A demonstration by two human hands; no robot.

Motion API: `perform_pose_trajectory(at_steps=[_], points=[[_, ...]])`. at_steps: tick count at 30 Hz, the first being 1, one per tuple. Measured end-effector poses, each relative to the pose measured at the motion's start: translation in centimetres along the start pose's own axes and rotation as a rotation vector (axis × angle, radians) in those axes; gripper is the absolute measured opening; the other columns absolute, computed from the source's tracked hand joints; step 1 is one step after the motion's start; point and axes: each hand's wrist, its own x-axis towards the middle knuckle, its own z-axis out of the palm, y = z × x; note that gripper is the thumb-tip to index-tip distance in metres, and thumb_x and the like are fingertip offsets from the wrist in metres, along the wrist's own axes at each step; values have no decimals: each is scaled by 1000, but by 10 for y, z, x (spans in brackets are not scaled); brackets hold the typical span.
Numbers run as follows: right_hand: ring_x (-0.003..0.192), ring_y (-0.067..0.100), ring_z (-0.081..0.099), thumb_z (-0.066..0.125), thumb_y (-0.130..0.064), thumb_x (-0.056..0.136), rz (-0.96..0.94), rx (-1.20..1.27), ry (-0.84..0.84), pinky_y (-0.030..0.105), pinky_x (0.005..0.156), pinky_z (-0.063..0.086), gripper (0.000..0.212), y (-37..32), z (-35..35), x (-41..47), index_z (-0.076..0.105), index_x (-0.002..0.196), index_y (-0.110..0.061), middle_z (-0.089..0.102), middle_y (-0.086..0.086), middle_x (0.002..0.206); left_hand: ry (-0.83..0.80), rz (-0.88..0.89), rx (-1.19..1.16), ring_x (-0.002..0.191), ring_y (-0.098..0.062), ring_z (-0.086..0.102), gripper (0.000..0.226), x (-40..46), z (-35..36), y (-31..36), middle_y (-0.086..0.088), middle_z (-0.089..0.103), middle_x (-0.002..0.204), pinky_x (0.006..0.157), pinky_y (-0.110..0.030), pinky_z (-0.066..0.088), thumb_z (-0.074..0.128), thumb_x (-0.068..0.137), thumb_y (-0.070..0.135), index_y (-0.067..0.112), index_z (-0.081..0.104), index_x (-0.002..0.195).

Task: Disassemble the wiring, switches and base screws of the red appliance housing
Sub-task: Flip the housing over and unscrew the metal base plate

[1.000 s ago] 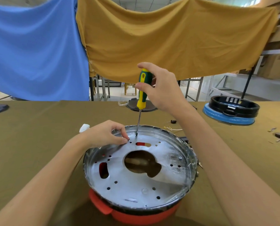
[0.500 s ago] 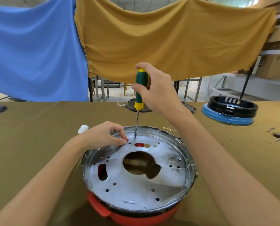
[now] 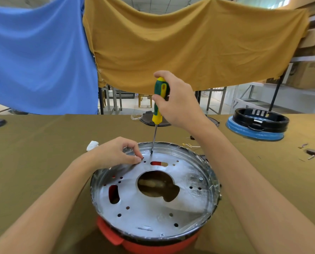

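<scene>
Olive cloth-covered counter (image 3: pixel 42 143) under red housing (image 3: pixel 153 244) | blue cloth (image 3: pixel 37 57), mustard cloth (image 3: pixel 189 48) hung behind housing | right hand (image 3: pixel 178 101) gripping screwdriver (image 3: pixel 158 101) | left hand (image 3: pixel 116 154) fingers pinched at plate (image 3: pixel 153 208)

The housing (image 3: pixel 171 243) is bright red, and red shows through the slots of its dull silver metal plate (image 3: pixel 153 204), which is peppered with small dark holes. The screwdriver (image 3: pixel 159 99) has a green and yellow handle and a shiny steel shaft. An olive-brown cloth covers the desk (image 3: pixel 33 143). Behind hang a plain blue cloth (image 3: pixel 37 57) and a plain mustard-yellow cloth (image 3: pixel 189 44). Another housing (image 3: pixel 257 125) is black over light blue. A small white wad (image 3: pixel 92 144) lies on the desk.
</scene>
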Motion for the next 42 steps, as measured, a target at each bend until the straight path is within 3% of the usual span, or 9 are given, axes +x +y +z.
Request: perform_pose_trajectory(at_steps=[4,8,11,19,22,26,32,37,42], points=[[75,22,49,55,-12,95,17,40,-10,39,64,50,34,1,3,-3,44,127,-10,52,8,88,3,-22,-13,111,-5,56,6,0,0,0,14,69,107,111,-38,31,69,90,29,24,72,91],[89,18,45,69,-39,92,-19,-26,73,21,76,42,38,2,8,-5,53,121,-20,41,4,102,-7,-23,-7,108,-3,56,6,0,0,1,15,69,105,110,-39,35,69,91,30,25,72,91],[78,4,44,71,-35,92,0,-45,100,10,67,34,41,1,5,-3,56,128,-24,44,1,101,-8,-14,-7,106,-2,57,5,0,0,0,16,70,103,109,-38,36,69,91,30,26,72,90],[79,21,47,57,-17,96,14,15,25,38,68,49,31,2,5,-4,46,124,-12,48,8,92,2,-20,-19,111,-6,56,4,-1,0,0,17,69,106,112,-41,34,70,90,30,28,72,89],[93,22,47,67,-40,93,-8,-21,60,26,79,46,39,2,8,-6,51,124,-21,43,6,104,-4,-11,-12,107,-3,58,4,-1,0,0,18,70,104,109,-40,37,70,90,31,29,72,88],[81,10,48,69,-34,93,18,-27,75,10,66,35,40,2,4,-2,54,129,-27,47,3,103,-4,-12,-9,106,-2,57,3,0,0,-2,19,69,103,107,-35,36,70,90,32,30,72,88],[76,20,49,53,-11,94,39,51,10,40,67,49,33,1,2,-3,46,126,-12,52,8,91,0,-27,-15,113,-3,54,3,1,1,-4,21,67,108,109,-36,32,70,90,32,30,72,88],[95,20,46,69,-42,91,18,-33,91,22,82,42,40,4,5,-5,55,123,-21,40,5,107,-6,-22,-13,109,0,55,4,1,1,-3,20,67,106,106,-35,35,69,90,33,29,72,90],[88,15,49,66,-21,94,39,-1,57,20,75,39,44,4,-3,1,53,137,-23,49,2,105,1,-13,-4,107,-1,54,5,1,1,-3,20,67,105,108,-35,32,68,91,31,27,72,91]])
